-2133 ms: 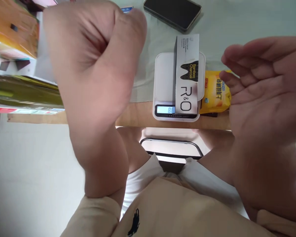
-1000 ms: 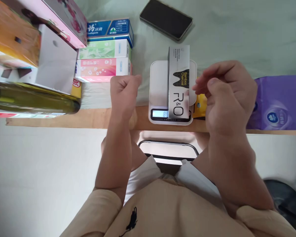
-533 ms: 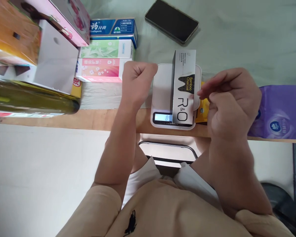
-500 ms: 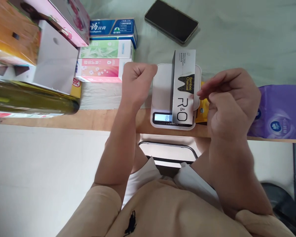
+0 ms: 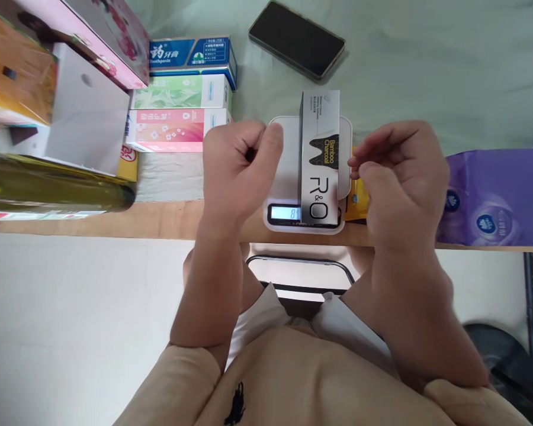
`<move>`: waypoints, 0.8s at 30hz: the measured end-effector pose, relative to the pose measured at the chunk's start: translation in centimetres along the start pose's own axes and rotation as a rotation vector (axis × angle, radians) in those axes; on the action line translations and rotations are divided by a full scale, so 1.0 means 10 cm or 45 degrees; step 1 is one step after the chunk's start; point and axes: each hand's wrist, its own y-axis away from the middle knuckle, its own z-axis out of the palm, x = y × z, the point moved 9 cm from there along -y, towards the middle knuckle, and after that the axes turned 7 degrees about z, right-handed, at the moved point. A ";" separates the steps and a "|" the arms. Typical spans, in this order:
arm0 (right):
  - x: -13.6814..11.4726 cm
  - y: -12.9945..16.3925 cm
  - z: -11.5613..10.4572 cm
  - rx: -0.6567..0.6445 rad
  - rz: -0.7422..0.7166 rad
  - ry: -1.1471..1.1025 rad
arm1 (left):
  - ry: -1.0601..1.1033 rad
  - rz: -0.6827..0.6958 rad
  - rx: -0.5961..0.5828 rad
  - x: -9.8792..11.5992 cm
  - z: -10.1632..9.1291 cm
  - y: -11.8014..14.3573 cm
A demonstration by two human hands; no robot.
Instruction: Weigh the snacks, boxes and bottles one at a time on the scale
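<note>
A silver toothpaste box [image 5: 320, 155] printed "Bamboo Charcoal R&O" lies lengthwise on a small white kitchen scale [image 5: 284, 171] at the table's near edge, covering part of the lit display [image 5: 283, 212]. My left hand [image 5: 236, 167] is a closed fist just left of the scale, holding nothing. To the right of the box, my right hand [image 5: 402, 177] hovers with its fingers loosely curled and the fingertips close to the box's right side. I cannot tell whether they touch it.
Three toothpaste boxes [image 5: 177, 94] in blue, green and pink are stacked at the left, beside pink and white cartons [image 5: 86, 118] and a green bottle [image 5: 57, 189]. A black phone [image 5: 296, 38] lies at the back. A yellow packet [image 5: 357, 195] and a purple tissue pack [image 5: 497, 198] sit at the right.
Both hands came down from close to the camera to either side of the scale. In the last half second the left fist moved slightly nearer the scale. The box stayed put.
</note>
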 end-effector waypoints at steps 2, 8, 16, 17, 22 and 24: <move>0.02 0.03 0.04 -0.015 0.019 0.165 | -0.066 -0.126 -0.112 -0.01 0.08 0.04; 0.04 0.13 0.23 -0.143 0.029 0.465 | -0.073 -0.185 -0.239 0.01 0.25 0.15; 0.03 0.16 0.41 -0.274 0.245 0.953 | 0.058 -0.235 -0.192 -0.04 0.24 0.19; 0.02 0.17 0.43 -0.281 0.299 0.982 | 0.059 -0.247 -0.188 -0.05 0.23 0.20; -0.01 0.16 0.54 -0.333 0.382 1.046 | 0.131 -0.295 -0.126 -0.11 0.23 0.25; -0.03 0.17 0.56 -0.331 0.341 1.024 | 0.196 -0.337 -0.069 -0.13 0.21 0.27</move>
